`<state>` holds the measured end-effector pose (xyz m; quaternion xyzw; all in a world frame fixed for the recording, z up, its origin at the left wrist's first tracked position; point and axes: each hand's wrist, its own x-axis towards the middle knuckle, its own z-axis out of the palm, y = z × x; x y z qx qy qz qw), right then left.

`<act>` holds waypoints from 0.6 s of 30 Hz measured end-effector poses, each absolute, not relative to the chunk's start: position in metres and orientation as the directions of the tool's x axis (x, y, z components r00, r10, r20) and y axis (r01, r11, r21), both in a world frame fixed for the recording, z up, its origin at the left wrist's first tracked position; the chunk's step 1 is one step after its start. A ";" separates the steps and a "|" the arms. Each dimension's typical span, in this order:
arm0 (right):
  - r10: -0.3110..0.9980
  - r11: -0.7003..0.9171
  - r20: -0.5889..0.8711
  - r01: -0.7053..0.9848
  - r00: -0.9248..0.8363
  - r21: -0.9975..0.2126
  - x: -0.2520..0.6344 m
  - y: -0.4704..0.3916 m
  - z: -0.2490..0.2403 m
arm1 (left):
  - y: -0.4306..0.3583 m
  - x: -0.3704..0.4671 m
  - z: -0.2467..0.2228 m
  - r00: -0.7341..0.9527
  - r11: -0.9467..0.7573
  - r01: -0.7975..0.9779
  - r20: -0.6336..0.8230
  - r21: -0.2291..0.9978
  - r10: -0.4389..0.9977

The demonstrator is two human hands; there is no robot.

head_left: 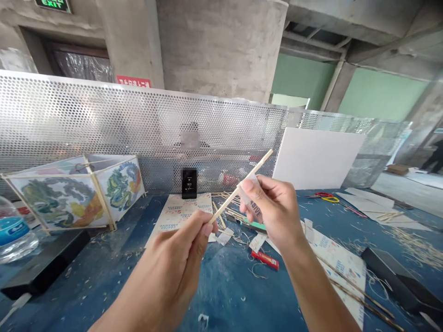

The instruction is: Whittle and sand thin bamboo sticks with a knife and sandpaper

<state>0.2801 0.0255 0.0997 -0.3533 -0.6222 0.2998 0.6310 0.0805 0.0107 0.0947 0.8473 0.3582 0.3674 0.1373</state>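
Observation:
My left hand [183, 249] pinches the lower end of a thin wooden stick [226, 201], which slants up to the right above the table. Higher up the stick, my right hand [273, 207] presses a folded piece of sandpaper [254, 207] around it between thumb and fingers. Printed letters show on the back of the sandpaper. Beyond the sandpaper the stick's far end sticks out. Beneath the hands lie loose sticks [230, 198], paper scraps [224, 236], and a small red tube [265, 259].
A painted paper lantern frame [65, 193] stands at left, near a water bottle [15, 230] and a black box [46, 263]. A phone [189, 183] leans against the perforated metal screen [159, 120]. At right are a white board [318, 159], scissors [325, 197] and another black box [404, 281].

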 end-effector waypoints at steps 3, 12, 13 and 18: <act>0.847 0.519 0.496 0.096 -0.192 -0.850 0.278 0.026 0.100 | 0.011 0.080 0.095 0.484 -0.706 0.519 0.516 0.482 0.707; 0.830 0.550 0.542 0.031 -0.129 -0.835 0.275 0.029 0.096 | 0.013 0.081 0.096 0.474 -0.730 0.524 0.561 0.439 0.678; 0.831 0.536 0.518 0.043 -0.203 -0.843 0.274 0.030 0.096 | 0.013 0.081 0.096 0.473 -0.731 0.525 0.564 0.436 0.677; 0.794 0.607 0.602 -0.049 0.080 -0.793 0.280 0.038 0.098 | 0.010 0.076 0.093 0.463 -0.745 0.525 0.596 0.412 0.656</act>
